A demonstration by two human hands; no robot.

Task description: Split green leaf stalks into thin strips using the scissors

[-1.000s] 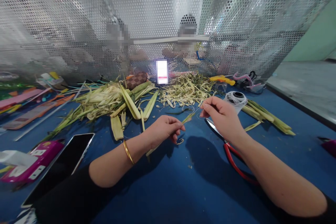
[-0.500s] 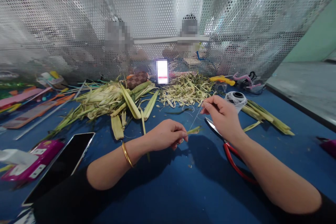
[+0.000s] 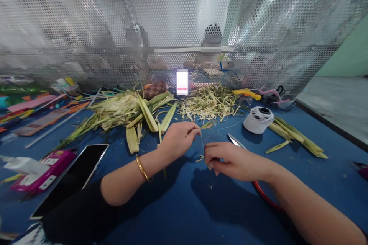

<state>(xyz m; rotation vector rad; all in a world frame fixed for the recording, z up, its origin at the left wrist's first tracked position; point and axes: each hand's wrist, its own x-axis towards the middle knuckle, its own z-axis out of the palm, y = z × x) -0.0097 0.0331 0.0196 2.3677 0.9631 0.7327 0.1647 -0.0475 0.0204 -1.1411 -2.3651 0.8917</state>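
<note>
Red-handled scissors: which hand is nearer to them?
Right: the right hand is in front of the scissors, partly hiding them; the left hand is farther off, to their left.

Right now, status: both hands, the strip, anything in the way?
Left hand pinching green leaf strip. Right hand lower, thread strung between the two. Scissors close by, partly hidden behind right hand.
</note>
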